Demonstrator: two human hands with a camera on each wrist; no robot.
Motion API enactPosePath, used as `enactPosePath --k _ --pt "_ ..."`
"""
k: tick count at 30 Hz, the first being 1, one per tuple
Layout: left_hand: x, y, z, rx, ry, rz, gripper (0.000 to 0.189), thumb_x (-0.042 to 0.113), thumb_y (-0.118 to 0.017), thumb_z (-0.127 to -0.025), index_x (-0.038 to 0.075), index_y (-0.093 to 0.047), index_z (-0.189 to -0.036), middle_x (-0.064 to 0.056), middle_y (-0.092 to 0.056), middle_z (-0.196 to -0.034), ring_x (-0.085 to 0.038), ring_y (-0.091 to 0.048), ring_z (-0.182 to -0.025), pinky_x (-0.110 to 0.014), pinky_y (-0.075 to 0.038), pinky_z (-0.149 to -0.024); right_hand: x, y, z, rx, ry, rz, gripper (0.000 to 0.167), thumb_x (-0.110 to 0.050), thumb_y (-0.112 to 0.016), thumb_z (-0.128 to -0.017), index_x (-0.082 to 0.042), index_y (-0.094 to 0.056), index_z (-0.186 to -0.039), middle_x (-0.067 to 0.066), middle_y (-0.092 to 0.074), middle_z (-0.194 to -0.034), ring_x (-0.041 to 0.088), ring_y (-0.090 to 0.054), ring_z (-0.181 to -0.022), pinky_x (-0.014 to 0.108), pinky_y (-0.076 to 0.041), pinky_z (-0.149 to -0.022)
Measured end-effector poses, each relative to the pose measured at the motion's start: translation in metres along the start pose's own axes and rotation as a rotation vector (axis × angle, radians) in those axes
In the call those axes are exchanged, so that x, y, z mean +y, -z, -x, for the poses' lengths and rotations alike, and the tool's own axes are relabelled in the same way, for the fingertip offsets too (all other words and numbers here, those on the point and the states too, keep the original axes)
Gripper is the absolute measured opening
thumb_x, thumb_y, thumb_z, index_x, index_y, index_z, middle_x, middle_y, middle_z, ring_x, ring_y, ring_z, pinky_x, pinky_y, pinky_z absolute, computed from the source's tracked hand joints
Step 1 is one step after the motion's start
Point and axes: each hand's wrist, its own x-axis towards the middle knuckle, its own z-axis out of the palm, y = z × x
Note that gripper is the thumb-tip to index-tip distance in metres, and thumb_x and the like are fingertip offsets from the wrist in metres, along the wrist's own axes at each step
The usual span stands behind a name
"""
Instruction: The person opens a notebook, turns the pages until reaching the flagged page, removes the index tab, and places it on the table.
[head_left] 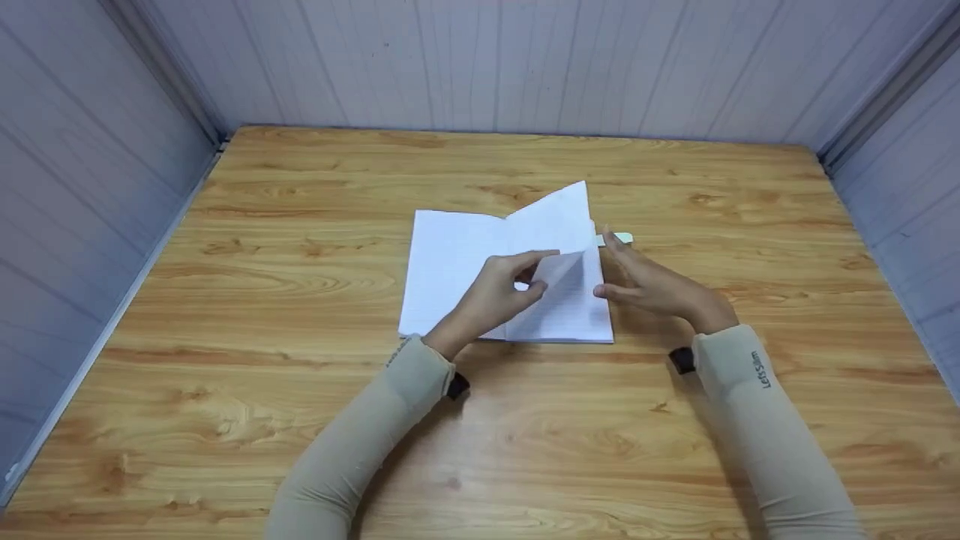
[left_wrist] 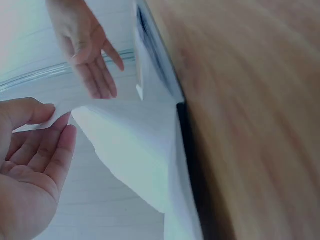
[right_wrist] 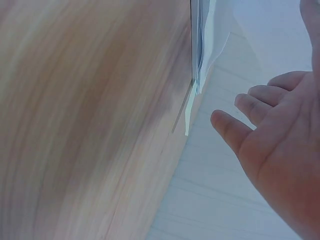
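An open notebook point(head_left: 454, 270) with white ruled pages lies on the wooden table. My left hand point(head_left: 499, 292) pinches a lifted page point(head_left: 555, 217) between thumb and fingers; the page stands up and curves over the right half of the notebook. In the left wrist view the page point(left_wrist: 135, 140) slopes down from the pinching left hand point(left_wrist: 35, 150) to the spine. At the notebook's right edge my right hand point(head_left: 660, 289) is held with its fingers extended, gripping nothing. A pale green strip point(head_left: 619, 238) sticks out from the right edge, beside the right fingertips; it also shows in the right wrist view.
The wooden table point(head_left: 225, 390) spreads around the notebook on all sides. Panelled walls point(head_left: 495, 67) border it at the back, left and right. Both forearms wear beige sleeves, with a dark wrist device point(head_left: 682, 360) under the right cuff.
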Motion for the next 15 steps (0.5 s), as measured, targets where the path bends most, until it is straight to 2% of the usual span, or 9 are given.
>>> enactPosePath --k 2,5,8,12,15 --pt "0.001 0.005 0.001 0.029 -0.004 0.014 0.042 -0.001 -0.063 -0.088 0.005 -0.059 -0.13 -0.012 -0.06 -0.085 -0.013 -0.058 -0.078 -0.021 -0.054 -0.082 0.0 -0.001 -0.001 -0.007 0.01 0.006 0.095 -0.043 -0.055 -0.095 -0.011 0.014 -0.152 0.012 0.013 -0.161 0.033 0.009 -0.149 0.057 -0.005 -0.118" --pt "0.001 0.012 0.003 0.073 -0.013 0.028 0.043 -0.001 -0.064 -0.087 0.006 -0.06 -0.129 -0.013 -0.067 -0.1 -0.012 -0.059 -0.08 -0.021 -0.055 -0.081 0.0 -0.003 -0.003 -0.007 0.036 0.015 0.095 -0.042 -0.055 -0.095 -0.009 0.013 -0.152 0.012 0.013 -0.161 0.032 0.008 -0.149 0.055 -0.005 -0.119" --pt "0.001 0.02 0.005 0.112 -0.023 0.036 0.041 -0.001 -0.064 -0.087 0.007 -0.062 -0.128 -0.011 -0.066 -0.122 -0.013 -0.064 -0.094 -0.022 -0.055 -0.08 0.0 -0.004 -0.003 -0.011 0.057 0.015 0.096 -0.041 -0.055 -0.095 -0.008 0.014 -0.152 0.011 0.015 -0.161 0.031 0.009 -0.149 0.054 -0.006 -0.119" --pt "-0.001 0.029 0.01 0.155 -0.025 0.056 0.039 0.001 -0.064 -0.088 0.009 -0.064 -0.126 -0.009 -0.065 -0.126 -0.016 -0.063 -0.111 -0.025 -0.056 -0.081 -0.001 -0.005 -0.004 -0.03 0.048 0.028 0.096 -0.044 -0.055 -0.094 -0.006 0.013 -0.152 0.012 0.015 -0.161 0.031 0.009 -0.149 0.053 -0.006 -0.119" --pt "-0.003 0.036 0.014 0.189 -0.018 0.064 0.036 0.002 -0.065 -0.088 0.008 -0.066 -0.124 -0.009 -0.066 -0.125 -0.019 -0.062 -0.115 -0.028 -0.056 -0.085 -0.002 -0.006 -0.005 -0.049 0.033 0.052 0.095 -0.047 -0.054 -0.094 -0.007 0.01 -0.152 0.011 0.013 -0.161 0.03 0.009 -0.149 0.053 -0.005 -0.12"
